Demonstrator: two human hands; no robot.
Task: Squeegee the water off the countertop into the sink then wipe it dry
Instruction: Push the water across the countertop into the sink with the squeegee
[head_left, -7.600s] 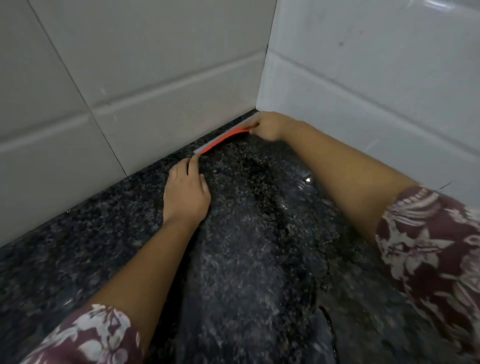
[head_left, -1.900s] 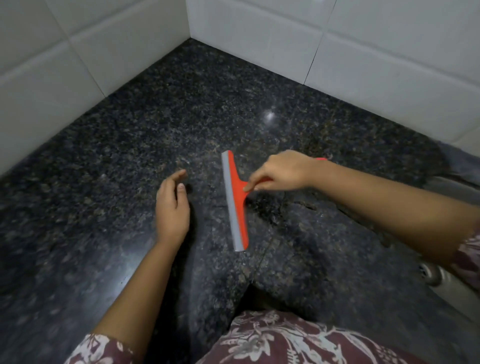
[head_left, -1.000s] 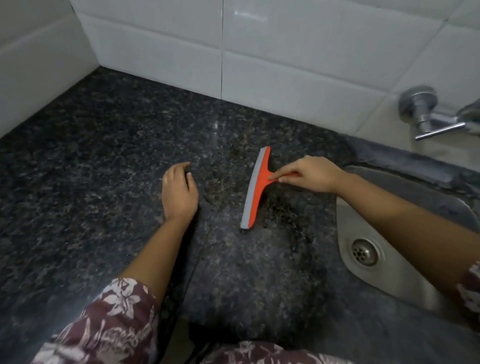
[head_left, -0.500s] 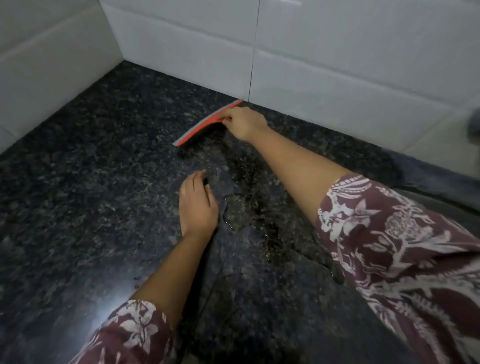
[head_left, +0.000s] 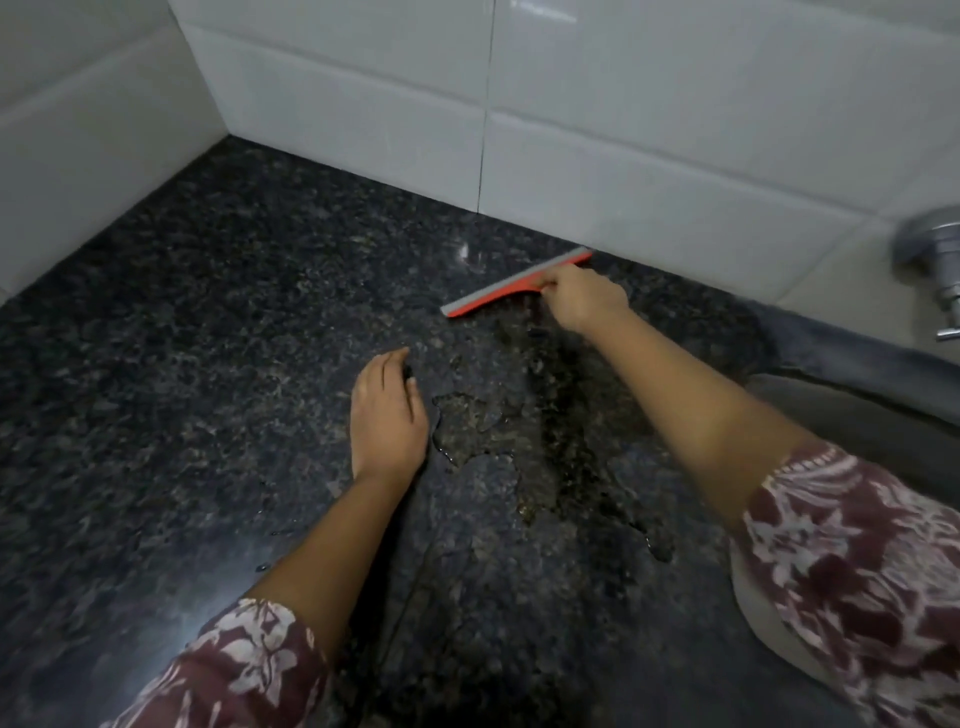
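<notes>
Right hand clamped on the squeegee, blade lying along the back wall; puddle nearer me; left hand flat on the worktop.

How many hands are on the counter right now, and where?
2. The left hand rests flat on the counter, just left of the water. The right hand is near the back wall, gripping the squeegee.

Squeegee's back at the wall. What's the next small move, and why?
Probably draw the squeegee, gripped in the right hand, toward the sink: its blade sits by the tiled wall, and a puddle lies beside the resting left hand.
</notes>
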